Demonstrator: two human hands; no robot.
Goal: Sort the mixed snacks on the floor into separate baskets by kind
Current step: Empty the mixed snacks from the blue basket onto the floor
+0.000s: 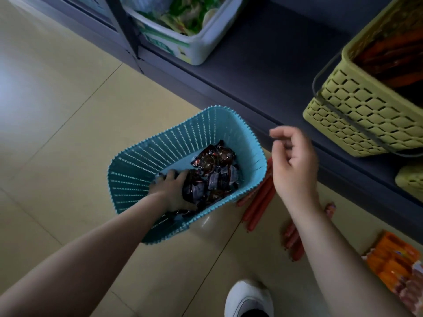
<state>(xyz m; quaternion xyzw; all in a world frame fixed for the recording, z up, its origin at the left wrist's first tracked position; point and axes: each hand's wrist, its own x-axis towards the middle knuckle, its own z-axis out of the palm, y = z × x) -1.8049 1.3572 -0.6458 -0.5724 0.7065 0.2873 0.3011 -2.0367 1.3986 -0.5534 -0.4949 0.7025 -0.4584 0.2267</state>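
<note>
- My left hand (170, 187) is down inside the blue basket (142, 165) at the centre of the frame, fingers spread over the dark snack packets (217, 177) heaped in its bottom; I cannot tell whether it grips any of them.
- The packets lie directly under and just right of that hand, filling the right half of the basket floor.
- My right hand (295, 163) hangs in the air right of the basket, above its rim, fingers loosely curled and holding nothing.
- Red sausage sticks (258, 200) lie on the floor (57, 99) just beside the basket's right wall, below my right hand; more (294, 241) show beside my right forearm.
- Orange packs (393, 264) sit on the floor at the lower right edge.
- A green basket (357, 110) stands on the dark shelf (263, 53) at the upper right, a white tub (196, 49) of green packets at the top centre.
- My white shoe (248, 298) shows at the bottom.
</note>
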